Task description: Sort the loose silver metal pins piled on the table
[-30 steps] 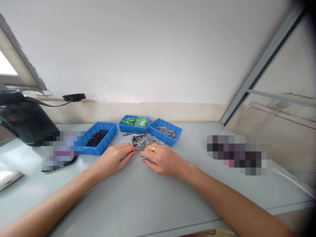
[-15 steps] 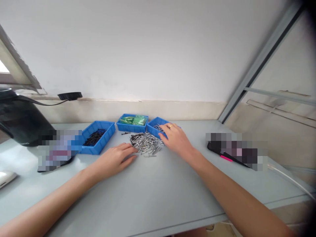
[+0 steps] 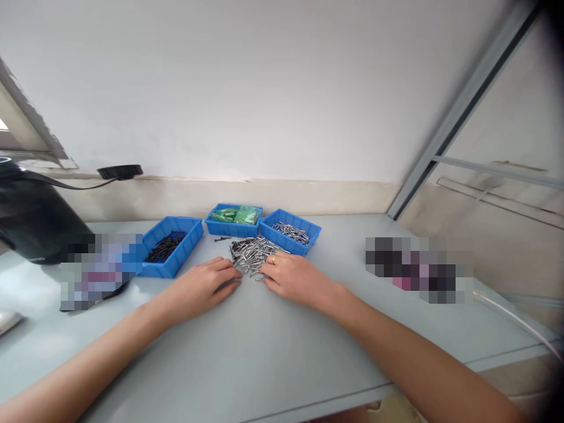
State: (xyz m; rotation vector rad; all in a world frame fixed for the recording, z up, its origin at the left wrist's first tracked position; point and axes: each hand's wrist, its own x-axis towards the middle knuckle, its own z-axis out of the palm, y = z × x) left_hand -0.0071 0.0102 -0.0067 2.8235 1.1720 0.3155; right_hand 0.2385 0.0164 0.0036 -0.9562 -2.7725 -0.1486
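A loose pile of silver nails (image 3: 251,254) lies on the grey table (image 3: 264,352). My right hand (image 3: 293,278) rests at the pile's near right edge, fingers on the nails; whether it grips any is hidden. My left hand (image 3: 203,285) lies flat just left of the pile, fingertips almost touching it. Behind the pile stand three blue trays: the left tray (image 3: 187,244) holds dark screws, the middle tray (image 3: 220,227) holds green packets, the right tray (image 3: 311,232) holds silver nails.
A black appliance (image 3: 30,220) with a cord stands at the far left. Blurred items lie left (image 3: 99,270) and right (image 3: 418,267) of the trays. The wall runs close behind the trays, and the table's front edge is near me.
My right hand came back from the right tray to the near right edge of the nail pile. My left hand stayed by the pile.
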